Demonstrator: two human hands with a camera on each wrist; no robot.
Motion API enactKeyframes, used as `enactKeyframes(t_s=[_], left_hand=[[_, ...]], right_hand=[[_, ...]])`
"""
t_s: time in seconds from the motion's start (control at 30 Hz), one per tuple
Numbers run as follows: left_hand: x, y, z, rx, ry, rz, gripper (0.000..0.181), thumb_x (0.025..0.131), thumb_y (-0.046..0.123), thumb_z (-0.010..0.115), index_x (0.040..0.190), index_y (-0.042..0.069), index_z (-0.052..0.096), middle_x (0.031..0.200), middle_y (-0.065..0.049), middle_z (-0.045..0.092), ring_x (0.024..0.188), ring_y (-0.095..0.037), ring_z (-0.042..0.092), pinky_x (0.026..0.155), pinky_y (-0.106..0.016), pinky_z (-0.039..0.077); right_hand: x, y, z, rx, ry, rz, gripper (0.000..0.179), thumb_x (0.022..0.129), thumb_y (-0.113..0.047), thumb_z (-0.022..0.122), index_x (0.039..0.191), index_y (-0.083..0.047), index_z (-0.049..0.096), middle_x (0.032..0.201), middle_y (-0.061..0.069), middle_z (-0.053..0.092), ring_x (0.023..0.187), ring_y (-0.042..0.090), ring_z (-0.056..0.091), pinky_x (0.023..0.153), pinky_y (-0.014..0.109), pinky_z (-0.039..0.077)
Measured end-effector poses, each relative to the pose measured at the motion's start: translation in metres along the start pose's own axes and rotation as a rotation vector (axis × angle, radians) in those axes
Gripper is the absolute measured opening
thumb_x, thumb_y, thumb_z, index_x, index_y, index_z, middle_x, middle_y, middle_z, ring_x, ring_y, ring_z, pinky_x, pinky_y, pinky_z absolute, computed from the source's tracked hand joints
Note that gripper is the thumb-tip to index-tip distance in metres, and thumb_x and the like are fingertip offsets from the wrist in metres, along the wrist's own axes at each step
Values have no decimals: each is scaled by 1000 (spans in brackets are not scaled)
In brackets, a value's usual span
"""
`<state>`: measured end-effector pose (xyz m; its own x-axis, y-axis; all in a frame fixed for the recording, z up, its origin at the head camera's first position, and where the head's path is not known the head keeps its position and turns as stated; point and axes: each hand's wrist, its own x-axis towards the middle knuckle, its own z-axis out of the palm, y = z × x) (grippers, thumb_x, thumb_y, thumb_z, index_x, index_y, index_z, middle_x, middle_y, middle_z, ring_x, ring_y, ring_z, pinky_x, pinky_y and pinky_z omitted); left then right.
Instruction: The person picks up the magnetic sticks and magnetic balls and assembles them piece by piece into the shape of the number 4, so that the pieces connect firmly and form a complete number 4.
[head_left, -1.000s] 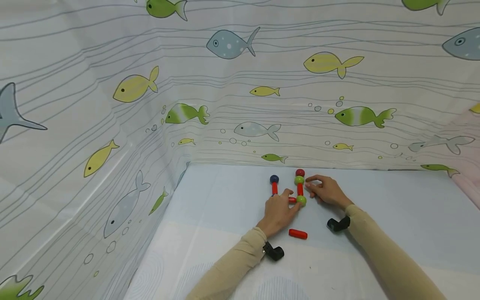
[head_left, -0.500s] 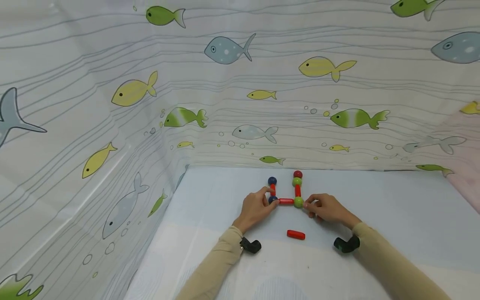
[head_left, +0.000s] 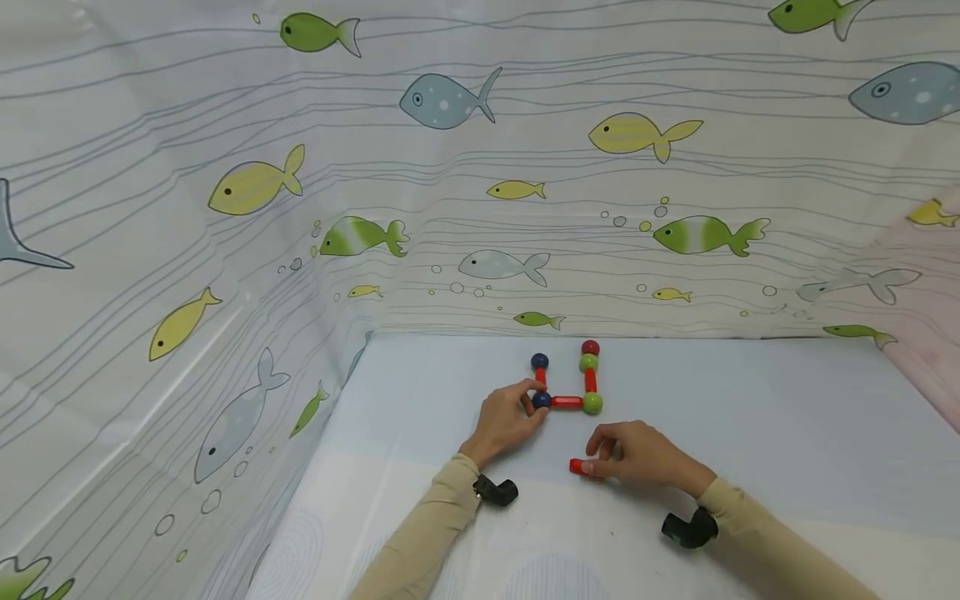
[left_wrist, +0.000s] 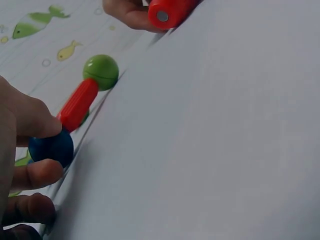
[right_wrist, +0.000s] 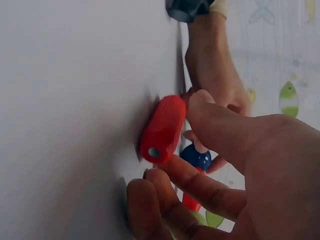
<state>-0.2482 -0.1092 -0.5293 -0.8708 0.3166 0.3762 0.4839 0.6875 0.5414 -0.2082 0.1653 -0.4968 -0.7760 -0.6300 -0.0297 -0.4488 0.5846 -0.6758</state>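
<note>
Nearer than the ball-and-rod frame (head_left: 567, 402), the right hand (head_left: 641, 455) pinches a loose red rod (right_wrist: 164, 127) while the left hand (head_left: 504, 422) grips the near-left blue ball (head_left: 542, 402), a pickup step apparently calling for a lift next.

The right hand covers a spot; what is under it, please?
In the head view, the right hand partly covers a red rod; anything under the palm is hidden.

Your red rod (right_wrist: 165, 125): glossy ridged plastic, metal-looking end disc (right_wrist: 153, 152) | blue ball (left_wrist: 52, 149): smooth, glossy | green ball (left_wrist: 101, 72): glossy, finely seamed | your left sleeve (head_left: 420, 533): matt cloth | your worktop (head_left: 787, 417): smooth, matt
</note>
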Motion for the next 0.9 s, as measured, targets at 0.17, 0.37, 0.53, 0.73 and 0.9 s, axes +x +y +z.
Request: enactKeyframes(t_s=[0.17, 0.37, 0.53, 0.73, 0.9], left_hand=[[-1, -1, 0, 6, 4, 8, 34, 90, 18, 82, 124, 14, 75, 73, 4, 68, 67, -6, 55, 66, -22, 42], [0, -1, -1, 17, 7, 12, 33, 90, 17, 81, 123, 16, 75, 73, 5, 67, 65, -5, 54, 65, -22, 43], [0, -2, 0, 15, 8, 18, 33, 91, 17, 80, 123, 16, 75, 73, 4, 68, 65, -5, 54, 65, -22, 42], [0, -2, 0, 19, 7, 7, 33, 91, 18, 80, 123, 16, 74, 74, 5, 68, 66, -5, 54, 65, -22, 42], [0, -2, 0, 24, 5, -1, 32, 91, 18, 80, 123, 17, 75, 73, 6, 67, 66, -6, 54, 66, -22, 42]], right_hand=[[-1, -9, 4, -19, -21, -49, 27, 92, -41, 82, 105, -18, 74, 81, -14, 65, 66, 0, 54, 61, 22, 46], [-1, -17, 7, -75, -21, -29, 22, 93, -34, 82, 104, -17, 74, 78, -14, 62, 65, -2, 52, 59, 22, 44], [-1, -17, 6, -60, -44, -6, 20, 98, -30, 76, 106, -12, 76, 80, -14, 65, 69, -1, 53, 63, 23, 46], [-1, -8, 1, 83, -95, 11, 24, 103, -26, 69, 112, -5, 77, 91, -8, 70, 78, 4, 57, 69, 24, 50], [-3, -5, -5, 211, -101, 145, 22, 102, -29, 71, 109, -8, 77, 85, -2, 70, 63, 8, 55, 54, 25, 46]])
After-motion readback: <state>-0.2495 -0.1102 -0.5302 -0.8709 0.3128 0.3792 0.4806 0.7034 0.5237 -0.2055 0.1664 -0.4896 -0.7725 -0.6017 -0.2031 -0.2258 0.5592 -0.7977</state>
